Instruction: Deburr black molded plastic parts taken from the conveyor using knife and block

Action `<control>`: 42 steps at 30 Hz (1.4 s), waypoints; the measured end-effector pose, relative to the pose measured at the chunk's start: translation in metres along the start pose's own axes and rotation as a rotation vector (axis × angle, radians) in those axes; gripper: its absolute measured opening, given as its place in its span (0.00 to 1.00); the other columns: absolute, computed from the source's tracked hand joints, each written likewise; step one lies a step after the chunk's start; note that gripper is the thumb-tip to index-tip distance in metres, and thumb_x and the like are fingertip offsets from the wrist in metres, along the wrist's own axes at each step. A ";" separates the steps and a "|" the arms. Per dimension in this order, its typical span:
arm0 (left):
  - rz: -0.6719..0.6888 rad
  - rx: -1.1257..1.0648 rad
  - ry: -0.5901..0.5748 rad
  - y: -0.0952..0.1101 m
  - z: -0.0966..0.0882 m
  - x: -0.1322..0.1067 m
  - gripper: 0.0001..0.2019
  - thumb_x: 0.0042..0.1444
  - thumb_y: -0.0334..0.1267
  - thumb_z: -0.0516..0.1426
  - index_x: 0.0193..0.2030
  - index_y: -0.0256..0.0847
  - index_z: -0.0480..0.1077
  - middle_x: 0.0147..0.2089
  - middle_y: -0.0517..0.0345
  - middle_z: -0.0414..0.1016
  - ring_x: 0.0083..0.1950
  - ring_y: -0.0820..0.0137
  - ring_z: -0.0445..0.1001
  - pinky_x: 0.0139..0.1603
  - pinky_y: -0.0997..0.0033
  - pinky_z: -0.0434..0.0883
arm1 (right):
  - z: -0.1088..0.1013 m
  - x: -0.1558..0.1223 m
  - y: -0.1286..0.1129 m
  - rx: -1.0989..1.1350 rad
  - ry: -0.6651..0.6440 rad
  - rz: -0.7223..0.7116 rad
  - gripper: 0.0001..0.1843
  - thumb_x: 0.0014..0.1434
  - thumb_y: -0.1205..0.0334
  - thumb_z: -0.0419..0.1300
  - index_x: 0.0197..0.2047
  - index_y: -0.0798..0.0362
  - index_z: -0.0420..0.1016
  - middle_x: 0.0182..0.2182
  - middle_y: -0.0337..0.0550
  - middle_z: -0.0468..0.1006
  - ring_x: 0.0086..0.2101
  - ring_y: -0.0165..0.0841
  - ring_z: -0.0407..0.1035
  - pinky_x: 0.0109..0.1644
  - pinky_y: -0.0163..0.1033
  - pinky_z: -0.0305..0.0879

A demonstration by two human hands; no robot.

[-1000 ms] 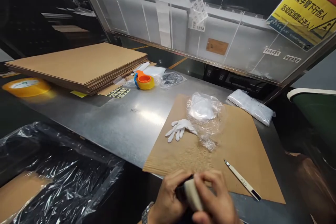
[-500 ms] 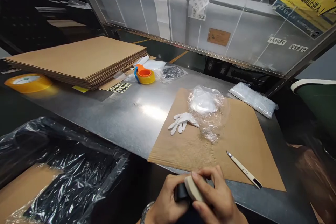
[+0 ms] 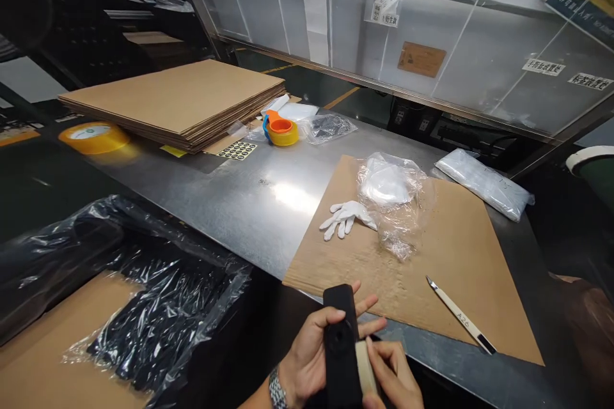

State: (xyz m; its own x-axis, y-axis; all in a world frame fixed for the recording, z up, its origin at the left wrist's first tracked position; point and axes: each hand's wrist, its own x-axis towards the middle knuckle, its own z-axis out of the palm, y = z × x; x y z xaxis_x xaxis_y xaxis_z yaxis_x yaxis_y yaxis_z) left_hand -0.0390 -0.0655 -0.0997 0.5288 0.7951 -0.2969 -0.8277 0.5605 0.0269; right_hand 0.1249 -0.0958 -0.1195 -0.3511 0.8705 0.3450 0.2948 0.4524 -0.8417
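A long black block-shaped part with a round recess rests in my left hand, thumb across its face and fingers reaching out behind it. Pinched in my right hand is a flat cream-coloured pad, pressed against the right side of the black part. Both hands are just off the table's front edge. Beyond them a cardboard sheet carries a pen-like knife marked A26, a white glove and a crumpled clear plastic bag with white material inside.
A stack of cardboard, a yellow tape roll and an orange tape dispenser stand on the metal table. At lower left, a plastic-lined box holds several dark items. A wrapped white packet lies at right.
The black part has turned so its long face with the recess shows. My left fingers have stretched out behind it, and the cream pad has moved to its right side. The view has shifted left.
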 end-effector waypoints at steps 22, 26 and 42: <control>0.283 0.592 0.295 -0.009 0.013 -0.004 0.31 0.58 0.58 0.40 0.60 0.43 0.61 0.40 0.52 0.79 0.31 0.70 0.75 0.33 0.72 0.70 | -0.012 0.069 -0.013 -0.374 -0.136 -0.236 0.30 0.60 0.69 0.52 0.64 0.53 0.51 0.43 0.52 0.66 0.41 0.38 0.62 0.42 0.47 0.64; 0.353 0.659 0.393 -0.003 0.012 -0.006 0.26 0.59 0.54 0.43 0.57 0.43 0.66 0.64 0.59 0.61 0.66 0.66 0.52 0.64 0.72 0.44 | -0.009 0.070 -0.027 -0.573 -0.168 -0.286 0.26 0.59 0.66 0.54 0.61 0.57 0.59 0.41 0.55 0.67 0.39 0.39 0.62 0.40 0.47 0.64; 0.053 0.139 0.185 -0.003 0.004 0.007 0.30 0.56 0.54 0.50 0.64 0.51 0.50 0.25 0.59 0.69 0.21 0.75 0.65 0.26 0.76 0.60 | 0.020 0.024 -0.030 -0.528 -0.088 -0.303 0.24 0.55 0.63 0.57 0.56 0.53 0.66 0.41 0.54 0.70 0.36 0.40 0.66 0.36 0.47 0.68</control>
State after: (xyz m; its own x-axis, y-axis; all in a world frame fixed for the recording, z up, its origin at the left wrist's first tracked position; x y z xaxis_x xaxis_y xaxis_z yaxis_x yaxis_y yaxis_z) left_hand -0.0320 -0.0611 -0.0981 0.4311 0.7755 -0.4613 -0.8130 0.5556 0.1743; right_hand 0.0896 -0.0922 -0.0941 -0.5536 0.6793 0.4818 0.5628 0.7316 -0.3848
